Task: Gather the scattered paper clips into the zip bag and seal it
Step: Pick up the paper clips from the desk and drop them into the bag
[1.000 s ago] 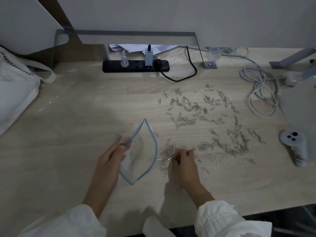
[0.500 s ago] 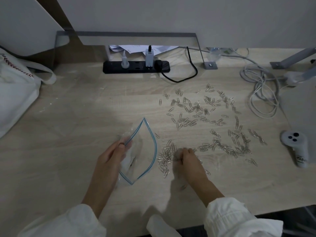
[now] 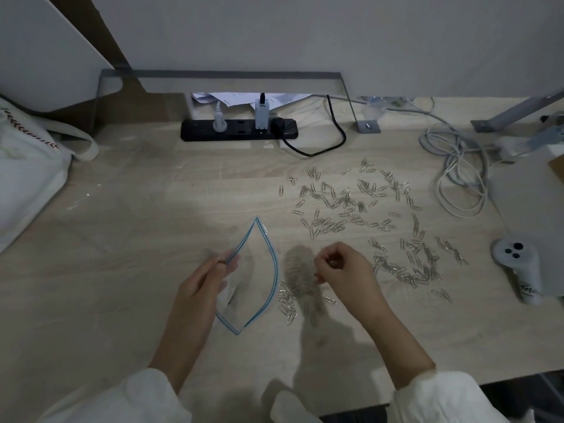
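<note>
Gathering is underway: the left hand [image 3: 204, 285] pinches one lip of the zip bag [image 3: 259, 270], holding its mouth open on the table [image 3: 137, 224]. The right hand [image 3: 341, 270], fingers curled, seems to pinch a few paper clips [image 3: 335, 206] (most lie scattered to the right). Next, I judge, they must drop into that mouth. The black lettering on the controller [image 3: 518, 270] is unreadable.

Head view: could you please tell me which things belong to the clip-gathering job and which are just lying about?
Job: zip bag, paper clips, left hand, right hand.
Lying about: power strip, cables, controller, tote bag.
</note>
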`<state>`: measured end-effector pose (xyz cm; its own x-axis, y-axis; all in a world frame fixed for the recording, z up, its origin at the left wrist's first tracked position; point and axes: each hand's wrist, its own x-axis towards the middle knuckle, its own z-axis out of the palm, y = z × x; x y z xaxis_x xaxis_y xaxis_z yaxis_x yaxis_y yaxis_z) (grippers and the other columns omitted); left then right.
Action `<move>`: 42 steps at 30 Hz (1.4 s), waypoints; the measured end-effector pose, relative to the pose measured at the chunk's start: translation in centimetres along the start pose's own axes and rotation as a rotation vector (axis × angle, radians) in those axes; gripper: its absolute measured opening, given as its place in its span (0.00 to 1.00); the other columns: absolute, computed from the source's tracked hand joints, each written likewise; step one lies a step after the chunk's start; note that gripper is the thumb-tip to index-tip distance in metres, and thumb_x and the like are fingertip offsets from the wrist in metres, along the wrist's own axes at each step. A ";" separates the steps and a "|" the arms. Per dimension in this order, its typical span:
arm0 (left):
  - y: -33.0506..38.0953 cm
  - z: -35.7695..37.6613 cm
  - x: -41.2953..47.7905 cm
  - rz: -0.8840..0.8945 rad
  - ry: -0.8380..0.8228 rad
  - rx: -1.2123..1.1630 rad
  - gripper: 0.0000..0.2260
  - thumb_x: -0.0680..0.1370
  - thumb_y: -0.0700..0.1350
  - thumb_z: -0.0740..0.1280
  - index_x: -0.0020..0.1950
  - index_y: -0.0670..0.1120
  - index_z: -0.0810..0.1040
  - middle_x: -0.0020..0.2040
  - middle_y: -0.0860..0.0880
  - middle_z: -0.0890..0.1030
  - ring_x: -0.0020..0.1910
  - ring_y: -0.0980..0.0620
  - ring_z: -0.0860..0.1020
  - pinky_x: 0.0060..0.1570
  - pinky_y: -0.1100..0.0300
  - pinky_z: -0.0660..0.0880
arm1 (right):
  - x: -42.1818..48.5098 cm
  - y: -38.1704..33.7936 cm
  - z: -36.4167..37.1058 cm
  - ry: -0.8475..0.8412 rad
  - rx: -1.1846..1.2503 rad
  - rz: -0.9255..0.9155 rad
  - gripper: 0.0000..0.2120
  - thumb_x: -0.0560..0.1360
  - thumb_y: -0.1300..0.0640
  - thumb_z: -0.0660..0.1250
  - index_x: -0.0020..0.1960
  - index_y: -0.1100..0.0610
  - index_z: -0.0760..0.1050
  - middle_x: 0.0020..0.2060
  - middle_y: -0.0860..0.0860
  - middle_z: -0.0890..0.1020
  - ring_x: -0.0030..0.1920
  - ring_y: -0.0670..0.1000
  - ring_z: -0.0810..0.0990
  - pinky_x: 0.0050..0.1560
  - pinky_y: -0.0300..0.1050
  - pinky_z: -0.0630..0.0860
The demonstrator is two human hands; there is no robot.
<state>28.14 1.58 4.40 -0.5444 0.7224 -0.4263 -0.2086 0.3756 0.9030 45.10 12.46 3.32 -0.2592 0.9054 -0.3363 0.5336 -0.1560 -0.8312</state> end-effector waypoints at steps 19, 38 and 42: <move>0.1 -0.1 0.0 -0.004 0.001 -0.018 0.12 0.80 0.40 0.58 0.58 0.43 0.79 0.53 0.51 0.82 0.56 0.60 0.77 0.43 0.79 0.71 | 0.1 -1.5 0.2 0.006 -0.036 -0.144 0.07 0.75 0.63 0.62 0.46 0.55 0.78 0.44 0.50 0.80 0.42 0.47 0.78 0.45 0.38 0.77; 0.7 -1.1 -0.1 0.013 0.065 -0.035 0.12 0.79 0.40 0.59 0.46 0.53 0.80 0.46 0.59 0.82 0.45 0.70 0.78 0.42 0.80 0.69 | 2.0 6.1 7.0 -0.226 -0.651 -0.009 0.24 0.71 0.56 0.68 0.63 0.55 0.64 0.59 0.55 0.64 0.59 0.56 0.66 0.48 0.45 0.69; 0.6 -1.3 0.0 0.009 0.065 -0.012 0.12 0.79 0.42 0.60 0.46 0.55 0.80 0.46 0.59 0.83 0.47 0.68 0.79 0.42 0.79 0.70 | 2.4 6.5 6.7 -0.233 -0.609 -0.052 0.11 0.74 0.61 0.63 0.55 0.59 0.71 0.55 0.56 0.69 0.54 0.56 0.72 0.52 0.47 0.73</move>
<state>26.97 1.04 5.07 -0.5981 0.6863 -0.4138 -0.2128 0.3618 0.9077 42.53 10.94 -5.88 -0.4283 0.7859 -0.4460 0.8583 0.1994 -0.4728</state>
